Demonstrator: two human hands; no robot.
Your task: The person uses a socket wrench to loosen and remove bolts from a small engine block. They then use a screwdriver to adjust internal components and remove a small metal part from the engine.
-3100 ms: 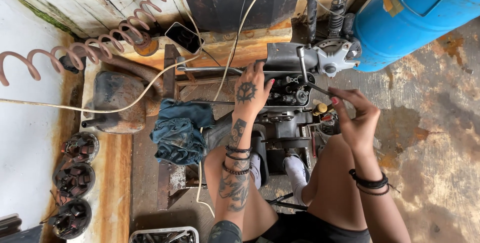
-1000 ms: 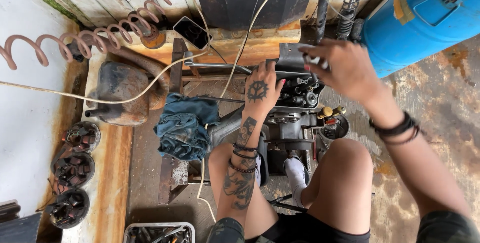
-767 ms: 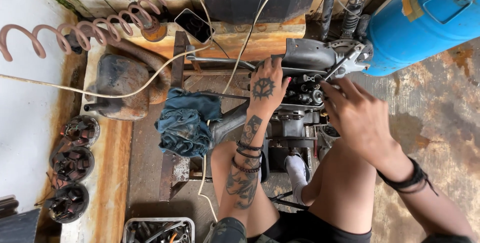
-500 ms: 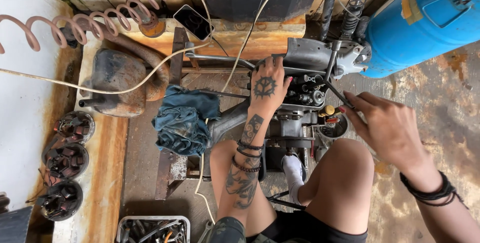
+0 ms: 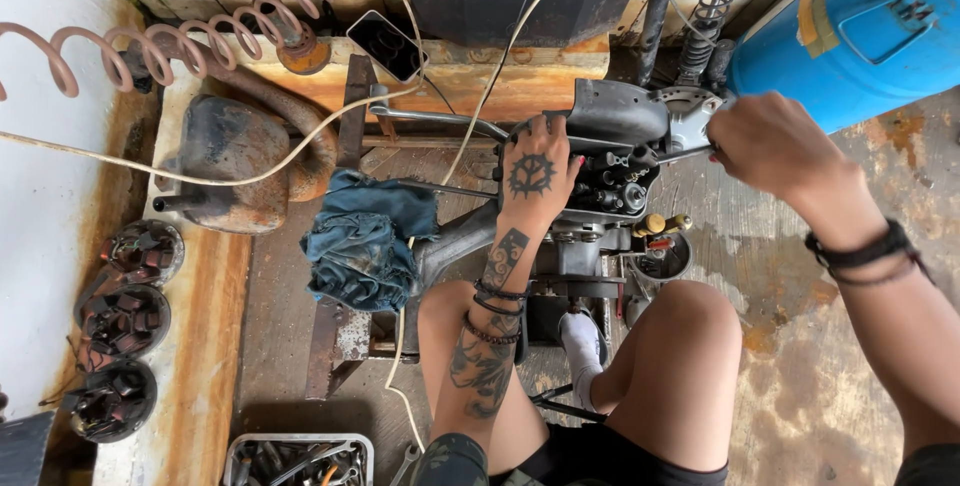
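Left hand [image 5: 535, 171] lies flat with fingers spread on top of the grey engine block [image 5: 610, 161], pressing it down, not closed round anything; right hand [image 5: 770, 141] is clenched at the block's right end, by the pale round cover [image 5: 690, 111], and a thin metal shaft pokes out toward the block, so probably gripping a slim tool, though the tool itself is mostly hidden; the block sits on a rusty metal stand [image 5: 345, 246] on the concrete floor, between the person's knees, just in front of a wooden plank [image 5: 470, 76]; risks as I judge them: a hard push on the tool could slip off the fitting and drive knuckles into the cover edge or the blue drum [image 5: 850, 26] just beside; left palm only rests, so the block may rock on the stand if torque jumps; cream cable [image 5: 300, 141] runs across the work and under the left wrist, could snag; small yellow-capped parts [image 5: 655, 224] near the round cup [image 5: 660, 256] could get knocked onto the floor; phone [image 5: 388, 44] leaning at the plank edge could slide; blue rag [image 5: 365, 241] sits close to the left, may hide loose bits.
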